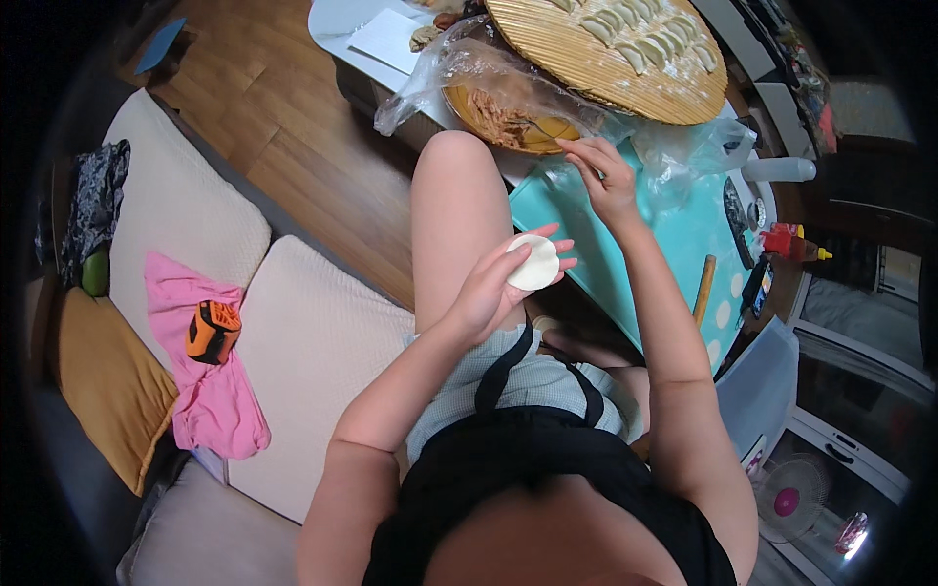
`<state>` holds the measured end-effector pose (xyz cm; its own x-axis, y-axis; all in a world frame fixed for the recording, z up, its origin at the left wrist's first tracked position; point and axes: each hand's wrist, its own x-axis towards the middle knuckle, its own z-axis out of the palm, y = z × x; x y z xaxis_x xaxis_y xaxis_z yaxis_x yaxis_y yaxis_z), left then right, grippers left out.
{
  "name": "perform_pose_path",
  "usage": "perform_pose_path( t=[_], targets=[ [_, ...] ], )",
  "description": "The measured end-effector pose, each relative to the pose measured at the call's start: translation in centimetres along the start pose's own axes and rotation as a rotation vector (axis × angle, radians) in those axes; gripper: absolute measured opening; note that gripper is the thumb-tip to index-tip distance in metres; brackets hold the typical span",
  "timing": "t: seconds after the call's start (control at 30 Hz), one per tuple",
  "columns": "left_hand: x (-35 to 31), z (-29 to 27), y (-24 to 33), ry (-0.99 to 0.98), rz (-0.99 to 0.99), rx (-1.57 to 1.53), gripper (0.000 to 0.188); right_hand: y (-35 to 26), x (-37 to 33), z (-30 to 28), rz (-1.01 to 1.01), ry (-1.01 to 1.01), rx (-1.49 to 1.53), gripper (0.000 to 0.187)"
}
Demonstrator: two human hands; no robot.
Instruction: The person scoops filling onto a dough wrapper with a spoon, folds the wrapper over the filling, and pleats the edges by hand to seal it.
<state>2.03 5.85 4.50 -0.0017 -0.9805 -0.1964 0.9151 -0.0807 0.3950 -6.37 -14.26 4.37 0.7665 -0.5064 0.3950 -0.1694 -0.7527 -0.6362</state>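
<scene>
On my left hand [489, 290] lies a round white dumpling wrapper [534, 266], held flat on the fingers under my thumb. My right hand [603, 174] is at the right rim of an amber glass bowl [557, 135]. Its fingers pinch the handle end of a thin metal utensil [536, 125]; whether it is a spoon or a fork I cannot tell. The utensil's other end rests in pinkish minced filling [496, 117]. A clear plastic bag [440, 70] drapes over the bowl's far side.
A round woven tray [547, 44] with several folded dumplings [653, 44] stands beyond the bowl. The turquoise mat [611, 264] holds a wooden rolling pin [704, 290]. Bottles [779, 170] stand at the table's right. A pale sofa [313, 322] is on my left.
</scene>
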Motion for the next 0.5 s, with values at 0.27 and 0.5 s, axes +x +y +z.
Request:
perform_pose_path(
  t=[0.27,0.5],
  targets=[
    [-0.4,0.1,0.3,-0.009,0.026,-0.045,0.045,1.5,-1.6,1.4,0.103,0.036,0.165,0.020],
    [-0.4,0.1,0.5,0.023,0.034,-0.074,0.047,1.0,-2.6,3.2,0.344,0.181,0.364,0.020]
  ],
)
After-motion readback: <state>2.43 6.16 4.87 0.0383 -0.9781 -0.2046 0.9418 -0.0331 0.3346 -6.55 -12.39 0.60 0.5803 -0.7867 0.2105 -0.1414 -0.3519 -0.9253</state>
